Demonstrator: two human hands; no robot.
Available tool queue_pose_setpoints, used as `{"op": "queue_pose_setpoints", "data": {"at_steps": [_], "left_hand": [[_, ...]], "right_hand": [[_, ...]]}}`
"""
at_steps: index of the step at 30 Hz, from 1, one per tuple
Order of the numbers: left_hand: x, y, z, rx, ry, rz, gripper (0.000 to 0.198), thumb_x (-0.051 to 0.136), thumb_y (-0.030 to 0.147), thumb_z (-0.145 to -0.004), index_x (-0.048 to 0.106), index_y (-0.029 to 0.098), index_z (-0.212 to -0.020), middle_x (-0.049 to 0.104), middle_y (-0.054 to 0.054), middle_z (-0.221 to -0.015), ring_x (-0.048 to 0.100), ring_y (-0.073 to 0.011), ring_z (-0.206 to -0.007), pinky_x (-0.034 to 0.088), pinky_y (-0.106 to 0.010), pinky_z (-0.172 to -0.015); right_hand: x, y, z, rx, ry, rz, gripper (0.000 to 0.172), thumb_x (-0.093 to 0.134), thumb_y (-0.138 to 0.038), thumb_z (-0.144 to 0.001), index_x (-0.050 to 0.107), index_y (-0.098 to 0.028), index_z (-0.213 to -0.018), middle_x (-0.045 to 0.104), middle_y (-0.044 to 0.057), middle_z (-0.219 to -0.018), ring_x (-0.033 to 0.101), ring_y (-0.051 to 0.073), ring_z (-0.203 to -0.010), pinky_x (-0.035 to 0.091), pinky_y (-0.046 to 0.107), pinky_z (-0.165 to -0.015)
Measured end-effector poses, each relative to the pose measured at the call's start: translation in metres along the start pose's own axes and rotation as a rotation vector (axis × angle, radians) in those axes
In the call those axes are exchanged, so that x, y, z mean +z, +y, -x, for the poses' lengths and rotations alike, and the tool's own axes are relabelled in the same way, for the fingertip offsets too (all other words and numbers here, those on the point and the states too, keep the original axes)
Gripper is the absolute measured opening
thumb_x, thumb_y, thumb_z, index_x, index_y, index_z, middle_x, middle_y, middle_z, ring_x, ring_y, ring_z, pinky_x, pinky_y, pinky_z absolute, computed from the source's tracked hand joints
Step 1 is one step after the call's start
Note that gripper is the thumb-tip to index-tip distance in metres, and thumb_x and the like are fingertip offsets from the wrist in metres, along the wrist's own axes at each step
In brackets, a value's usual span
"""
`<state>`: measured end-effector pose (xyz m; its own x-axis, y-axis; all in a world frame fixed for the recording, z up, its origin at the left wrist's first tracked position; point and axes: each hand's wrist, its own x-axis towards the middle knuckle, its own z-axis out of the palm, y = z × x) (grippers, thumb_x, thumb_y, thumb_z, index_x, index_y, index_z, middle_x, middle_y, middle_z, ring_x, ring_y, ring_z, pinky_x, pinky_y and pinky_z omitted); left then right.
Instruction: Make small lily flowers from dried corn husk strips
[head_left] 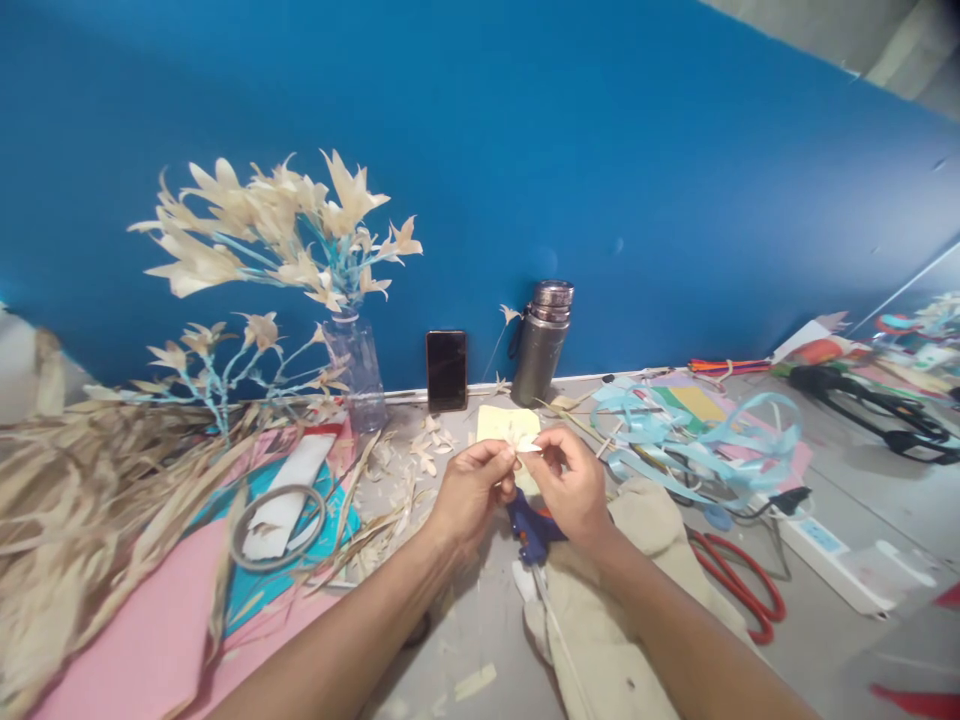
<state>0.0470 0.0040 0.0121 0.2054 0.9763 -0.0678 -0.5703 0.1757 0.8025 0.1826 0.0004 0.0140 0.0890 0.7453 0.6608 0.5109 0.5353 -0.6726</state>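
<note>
My left hand (pixel 469 492) and my right hand (pixel 576 487) meet at the middle of the table, both with fingers pinched. Between the fingertips is a small cream petal (pixel 528 443), likely a dried husk piece; its lower edge is hidden by the fingers. Just behind it lies a yellow paper (pixel 493 422). Below my hands sits a blue glue gun (pixel 531 537), partly covered by my right hand. Small loose petals (pixel 429 443) are scattered to the left of the paper.
Husk flowers (pixel 292 220) stand in a clear bottle (pixel 360 375) at the back left. A phone (pixel 446 372) and a steel flask (pixel 541 350) lean by the blue wall. Dried husks (pixel 52 520) heap at left. Blue ribbon (pixel 720 445), red-handled scissors (pixel 739 585) and a power strip (pixel 825 560) lie right.
</note>
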Motion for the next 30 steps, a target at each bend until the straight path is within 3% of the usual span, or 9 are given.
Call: {"op": "queue_pose_setpoints", "data": {"at_steps": [14, 23, 30], "left_hand": [[0.000, 0.002, -0.001, 0.114, 0.107, -0.201, 0.022, 0.084, 0.030, -0.060, 0.070, 0.015, -0.065, 0.057, 0.003, -0.055, 0.047, -0.0074, -0.048, 0.035, -0.021, -0.050], [0.000, 0.016, 0.001, 0.320, 0.075, -0.460, 0.013, 0.080, 0.026, -0.065, 0.073, 0.015, -0.060, 0.059, 0.001, -0.055, 0.047, -0.0095, -0.053, 0.035, -0.021, -0.051], [-0.001, 0.017, 0.001, 0.257, 0.048, -0.441, 0.014, 0.079, 0.026, -0.065, 0.072, 0.015, -0.060, 0.057, 0.001, -0.051, 0.046, -0.0090, -0.048, 0.035, -0.021, -0.049]], "right_hand": [[-0.004, -0.001, -0.002, -0.020, -0.039, 0.001, 0.009, 0.062, -0.019, -0.082, 0.057, -0.021, -0.074, 0.058, -0.003, -0.067, 0.049, 0.011, -0.056, 0.041, 0.023, -0.055], [-0.005, 0.000, -0.006, 0.001, -0.070, -0.022, 0.007, 0.063, -0.017, -0.077, 0.058, -0.020, -0.073, 0.060, -0.003, -0.067, 0.050, 0.011, -0.056, 0.042, 0.022, -0.055], [-0.006, -0.006, -0.007, 0.101, -0.115, -0.063, 0.010, 0.063, -0.023, -0.078, 0.057, -0.020, -0.071, 0.057, -0.003, -0.062, 0.049, 0.011, -0.054, 0.041, 0.022, -0.052]]}}
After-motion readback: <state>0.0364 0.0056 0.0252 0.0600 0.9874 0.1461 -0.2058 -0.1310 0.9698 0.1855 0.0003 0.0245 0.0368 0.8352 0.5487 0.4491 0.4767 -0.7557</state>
